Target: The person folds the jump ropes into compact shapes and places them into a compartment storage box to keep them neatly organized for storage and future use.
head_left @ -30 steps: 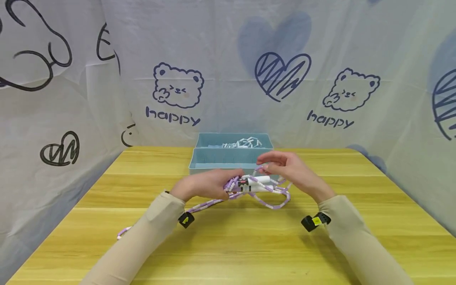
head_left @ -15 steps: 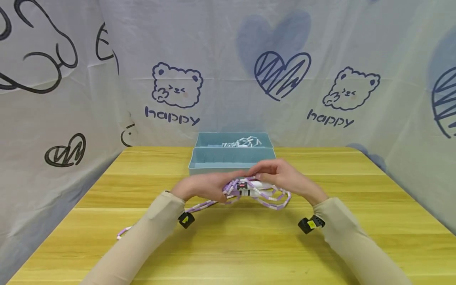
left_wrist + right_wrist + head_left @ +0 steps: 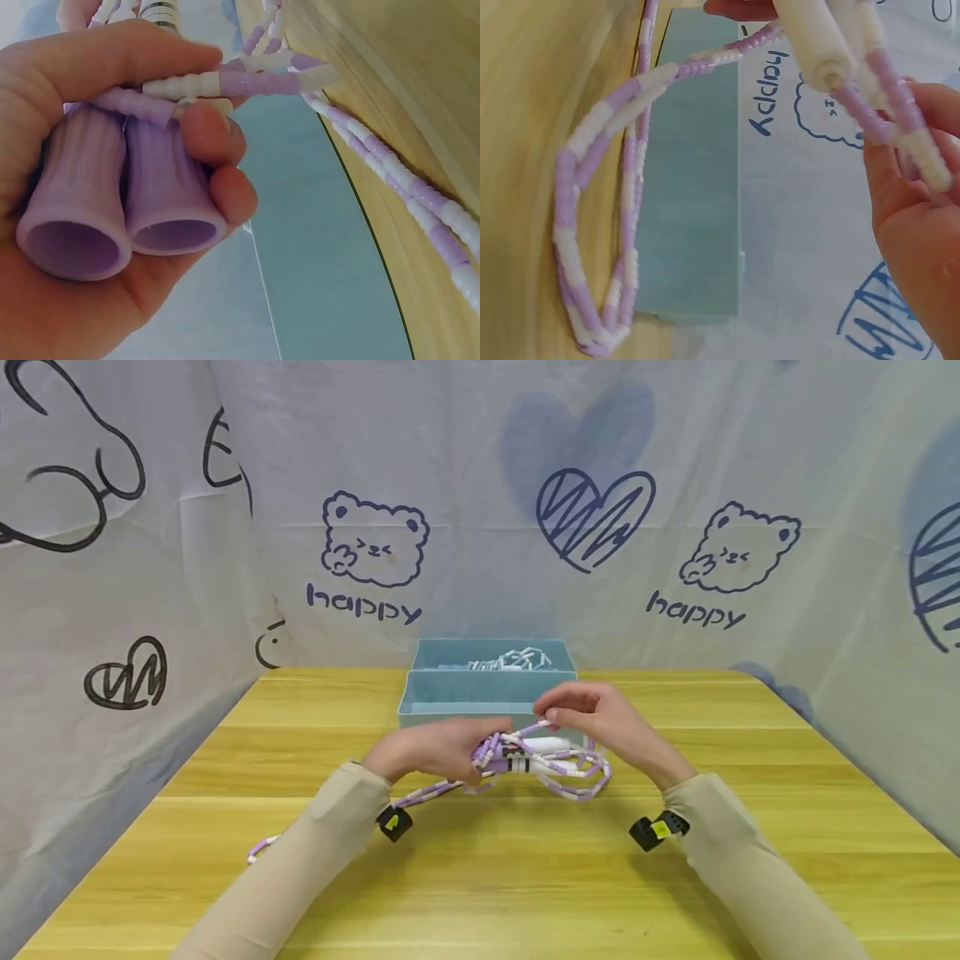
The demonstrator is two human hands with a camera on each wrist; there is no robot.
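Observation:
My left hand point(image 3: 438, 747) grips both handles point(image 3: 551, 745) of a beaded jump rope point(image 3: 576, 794), purple and white, above the table. In the left wrist view, the hollow purple ends of the handles point(image 3: 79, 187) sit side by side in the palm, and a strand of beads crosses over them under the fingers. To the right, my right hand point(image 3: 611, 722) pinches a strand of the rope between thumb and fingertips. Several coils hang around the white handle ends, as the right wrist view shows with the rope point(image 3: 566, 202). A doubled length trails left behind my left forearm.
Just behind the hands stands a light blue bin point(image 3: 480, 687). A second blue bin point(image 3: 435, 652) behind it holds a white beaded rope point(image 3: 517, 660). Part of the purple rope lies on the wooden table point(image 3: 525, 885) at the left. A printed curtain hangs behind.
My right hand moved in to the left hand over the handles, then drew back up and right with a strand between its fingertips. The left hand stayed nearly still.

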